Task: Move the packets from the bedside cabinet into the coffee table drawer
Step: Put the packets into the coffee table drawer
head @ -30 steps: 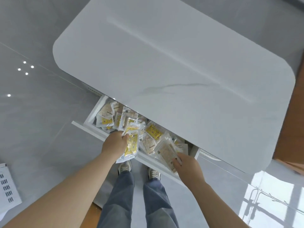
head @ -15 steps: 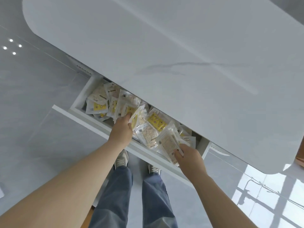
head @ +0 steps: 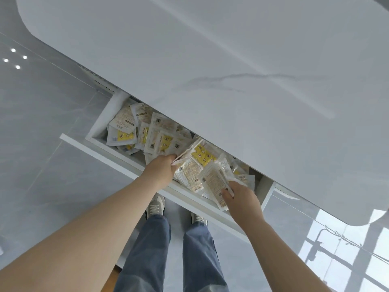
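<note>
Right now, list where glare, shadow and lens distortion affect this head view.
Head view: window glare washes the glossy grey floor tiles lower right, ceiling-light spots upper left; the white marble-look tabletop shadows the rear clear-and-yellow plastic packets in the open white drawer; the wide lens enlarges the near left forearm.

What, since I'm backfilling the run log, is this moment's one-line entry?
stage: loading drawer | left hand: grips packets | right hand: grips packets | drawer: open, part full

Glossy grey floor tiles (head: 42,186) lie under blue jeans (head: 151,249) and pale sneakers (head: 156,205)
</note>
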{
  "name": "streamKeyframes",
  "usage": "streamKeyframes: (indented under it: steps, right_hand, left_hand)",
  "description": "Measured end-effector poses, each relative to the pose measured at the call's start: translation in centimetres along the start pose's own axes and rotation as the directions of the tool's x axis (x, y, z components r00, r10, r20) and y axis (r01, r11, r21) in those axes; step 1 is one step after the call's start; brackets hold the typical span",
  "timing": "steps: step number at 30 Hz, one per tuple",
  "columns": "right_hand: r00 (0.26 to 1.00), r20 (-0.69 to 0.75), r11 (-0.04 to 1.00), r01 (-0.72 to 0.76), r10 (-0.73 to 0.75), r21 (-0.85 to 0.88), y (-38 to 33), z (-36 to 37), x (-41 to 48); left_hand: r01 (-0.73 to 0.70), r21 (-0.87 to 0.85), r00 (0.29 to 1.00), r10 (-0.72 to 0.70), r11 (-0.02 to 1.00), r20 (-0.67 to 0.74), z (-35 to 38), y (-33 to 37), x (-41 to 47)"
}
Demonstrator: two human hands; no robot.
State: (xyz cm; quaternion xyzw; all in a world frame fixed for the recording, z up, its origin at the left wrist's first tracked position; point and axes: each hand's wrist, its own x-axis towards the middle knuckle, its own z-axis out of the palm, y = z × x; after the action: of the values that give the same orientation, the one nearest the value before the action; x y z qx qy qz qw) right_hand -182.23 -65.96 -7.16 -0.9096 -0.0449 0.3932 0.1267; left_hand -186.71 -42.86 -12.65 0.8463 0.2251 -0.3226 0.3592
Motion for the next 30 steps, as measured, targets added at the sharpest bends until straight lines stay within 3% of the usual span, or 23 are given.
streamKeyframes:
  steps: [7,11,15,18,21,25,30]
  right_hand:
    - [0.999,0.051,0.985,-0.009,0.018,-0.173,1.6,0.1,0.2]
    - [0.998,0.058,0.983,-0.027,0.038,-0.179,2.3,0.2,0.4]
    - [0.994,0.108,0.992,-0.001,0.015,-0.129,2.0,0.3,0.8]
    - [0.995,0.1,0.983,0.019,-0.001,-0.18,1.7,0.5,1.3]
    - [0.993,0.095,0.963,-0.04,0.067,-0.265,1.8,0.8,2.0]
    - [0.988,0.074,0.929,-0.1,0.135,-0.357,2.4,0.9,2.6]
    - [0.983,0.02,0.929,-0.163,0.18,-0.332,2.7,0.2,2.8]
  left_hand:
    - [0.014,0.152,1.0,-0.013,0.988,-0.009,0.1,0.8,0.2]
    - [0.002,0.192,0.998,0.01,0.981,-0.062,0.5,0.9,0.0]
    - [-0.003,0.186,0.978,0.042,0.982,-0.206,1.2,1.0,0.1]
    - [0.041,0.101,0.949,-0.007,0.994,-0.314,1.2,0.9,0.3]
    - [0.053,0.152,0.911,0.015,0.987,-0.413,0.7,1.1,0.2]
    - [0.023,0.209,0.911,0.065,0.978,-0.407,0.3,1.3,0.2]
    - [-0.044,0.221,0.903,0.133,0.974,-0.408,0.1,1.9,0.3]
